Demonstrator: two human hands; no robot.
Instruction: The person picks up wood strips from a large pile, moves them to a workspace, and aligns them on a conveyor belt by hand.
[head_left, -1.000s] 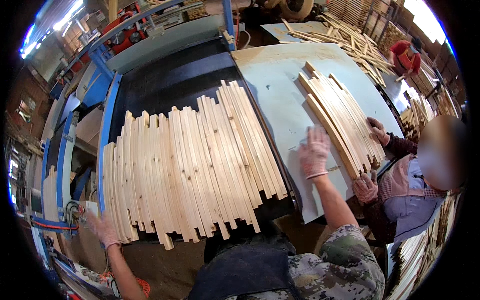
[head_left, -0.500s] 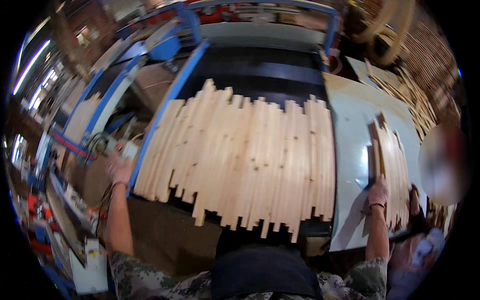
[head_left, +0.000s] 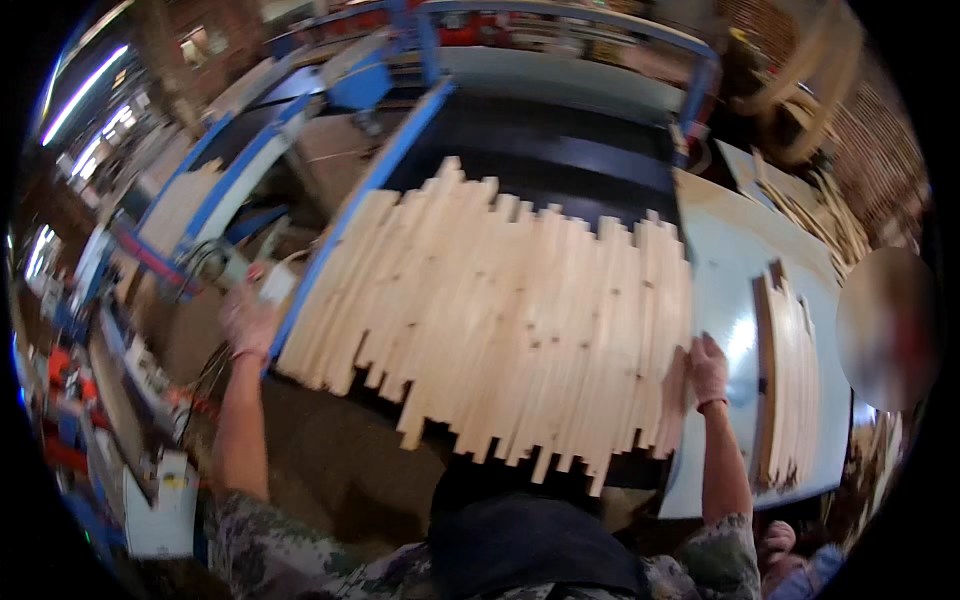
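Observation:
Pale wooden strips (head_left: 520,320) lie side by side on a dark conveyor belt (head_left: 560,135), their near ends uneven. Beyond the belt's left blue rail, my left hand (head_left: 248,320) is raised beside a red button (head_left: 257,271) on a small box. Its fingers look stretched out but are blurred, and contact with the button is unclear. At the right edge of the strips is my right hand (head_left: 709,370), fingers extended and nothing visible in them. A smaller stack of strips (head_left: 792,385) lies apart from it on the pale side table (head_left: 735,440).
A blue frame (head_left: 570,12) spans the far end of the belt. Another blue-railed conveyor (head_left: 215,185) stands at the left with strips on it. Thin offcuts (head_left: 825,220) lie at the far right. A co-worker's hand (head_left: 778,540) shows near the table's lower right.
My right hand has left the smaller stack and moved left to the edge of the strips on the belt. My left hand stays near the red button. The whole view has shifted slightly.

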